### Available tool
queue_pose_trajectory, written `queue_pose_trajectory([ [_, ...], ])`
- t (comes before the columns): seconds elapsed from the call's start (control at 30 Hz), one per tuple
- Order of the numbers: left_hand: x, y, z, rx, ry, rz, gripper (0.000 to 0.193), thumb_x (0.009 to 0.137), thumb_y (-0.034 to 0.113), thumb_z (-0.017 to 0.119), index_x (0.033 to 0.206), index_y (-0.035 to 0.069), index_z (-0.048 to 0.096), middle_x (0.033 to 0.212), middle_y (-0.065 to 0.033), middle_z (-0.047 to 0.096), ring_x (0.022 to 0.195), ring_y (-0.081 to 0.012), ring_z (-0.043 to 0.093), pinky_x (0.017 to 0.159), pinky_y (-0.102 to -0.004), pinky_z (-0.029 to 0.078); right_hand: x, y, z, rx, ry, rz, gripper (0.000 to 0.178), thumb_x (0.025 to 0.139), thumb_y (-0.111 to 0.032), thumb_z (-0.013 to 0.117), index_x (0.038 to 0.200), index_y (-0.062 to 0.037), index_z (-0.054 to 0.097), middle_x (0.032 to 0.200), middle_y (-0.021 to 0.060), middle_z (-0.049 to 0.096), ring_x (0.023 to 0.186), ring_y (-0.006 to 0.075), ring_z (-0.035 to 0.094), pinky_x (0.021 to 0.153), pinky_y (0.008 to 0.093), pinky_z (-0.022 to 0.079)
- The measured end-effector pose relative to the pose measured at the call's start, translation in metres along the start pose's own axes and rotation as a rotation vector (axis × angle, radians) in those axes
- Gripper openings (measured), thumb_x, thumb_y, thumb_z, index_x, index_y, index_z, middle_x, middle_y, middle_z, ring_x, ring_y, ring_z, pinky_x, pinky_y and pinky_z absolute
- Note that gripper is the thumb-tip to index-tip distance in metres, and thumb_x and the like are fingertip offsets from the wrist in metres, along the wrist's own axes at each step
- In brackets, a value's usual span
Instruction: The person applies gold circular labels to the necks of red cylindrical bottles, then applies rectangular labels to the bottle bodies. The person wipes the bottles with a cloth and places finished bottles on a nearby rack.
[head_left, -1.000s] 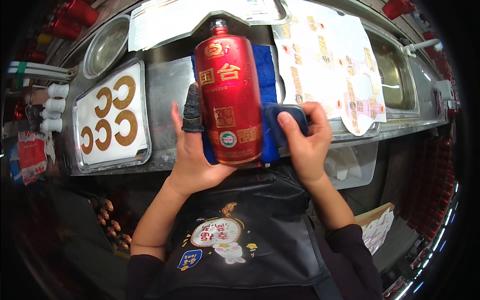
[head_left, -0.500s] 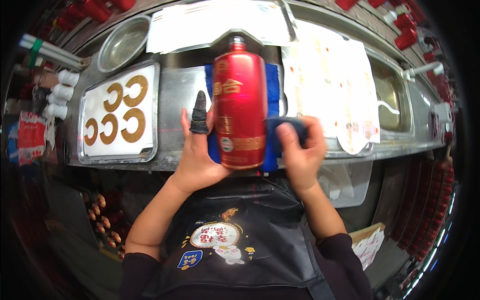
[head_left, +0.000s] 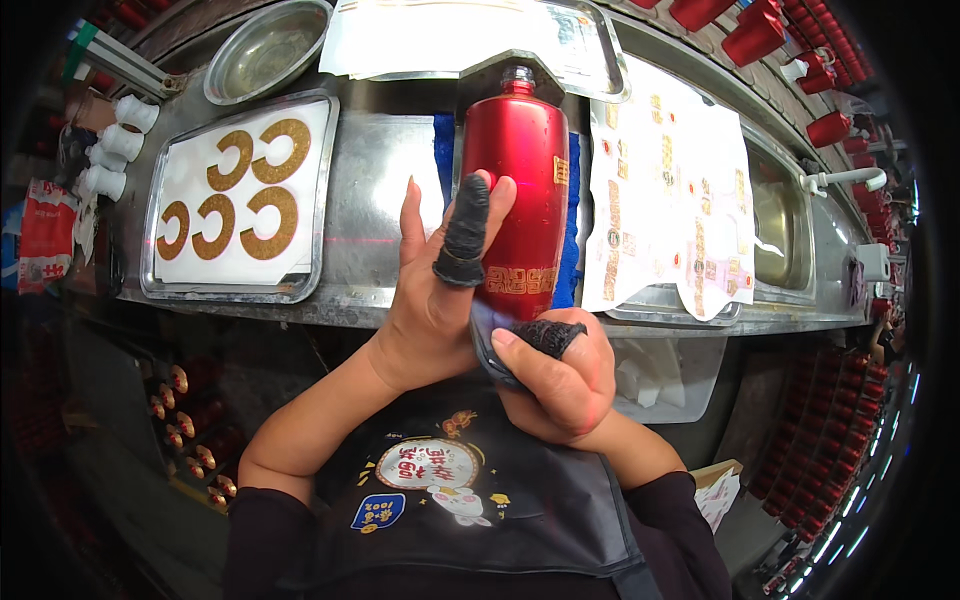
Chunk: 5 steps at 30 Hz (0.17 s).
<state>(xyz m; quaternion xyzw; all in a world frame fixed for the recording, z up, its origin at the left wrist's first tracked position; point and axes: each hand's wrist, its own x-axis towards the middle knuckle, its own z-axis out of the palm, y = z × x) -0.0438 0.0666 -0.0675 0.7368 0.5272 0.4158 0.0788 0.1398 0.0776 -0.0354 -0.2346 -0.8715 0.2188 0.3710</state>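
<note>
A glossy red bottle (head_left: 512, 200) with gold lettering lies on a blue cloth (head_left: 573, 220), its neck pointing away from me. My left hand (head_left: 430, 310) is at its left side, fingers stretched and spread, some fingertips resting on the red surface. A black finger cover (head_left: 463, 235) sits on one of its fingers. My right hand (head_left: 560, 385) is closed at the near end of the bottle, pinching a thin, dark grey-blue pad (head_left: 493, 340) under the thumb. The pad is against or very near the bottle's base; the hands hide the exact contact. Another black finger cover (head_left: 550, 337) is on this hand.
At left, a metal tray (head_left: 318, 200) holds several gold C-shaped pieces (head_left: 270, 222). Behind it stands a metal bowl (head_left: 265, 50). Printed transfer sheets (head_left: 670, 190) lie at right, beside a sink (head_left: 785, 240) with a white tap (head_left: 845, 180). Red bottles (head_left: 825, 440) stand at lower right.
The bottle has turned, its large gold lettering now out of sight. My right hand moved left and nearer with the pad, to the bottle's base. My left fingers have come onto the bottle.
</note>
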Motion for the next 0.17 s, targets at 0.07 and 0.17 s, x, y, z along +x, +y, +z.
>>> queue_pose_trajectory([
  [0.07, -0.007, 0.004, -0.002, -0.05, -0.015, -0.121, 0.108, 0.076, 0.028, 0.089, 0.155, -0.008, 0.024, 0.158, -0.0242, 0.039, 0.147, -0.0373, 0.039, 0.123, -0.058, 0.012, 0.01, 0.002, -0.003, -0.029, 0.151, 0.09, 0.036, 0.072, 0.007, 0.08, 0.106, -0.0029, 0.072, 0.086, 0.0111, 0.065, 0.069, 0.0267, 0.062, 0.06, 0.0349, 0.05],
  [0.17, -0.016, -0.001, -0.001, -0.178, -0.075, -0.244, 0.114, 0.078, 0.034, 0.087, 0.159, -0.003, 0.015, 0.165, -0.0205, 0.028, 0.15, -0.0381, 0.033, 0.124, -0.0567, 0.007, 0.013, 0.003, -0.008, -0.068, 0.25, 0.191, 0.035, 0.072, 0.003, 0.078, 0.106, -0.0015, 0.073, 0.086, 0.0098, 0.068, 0.07, 0.0275, 0.063, 0.063, 0.0341, 0.052],
])
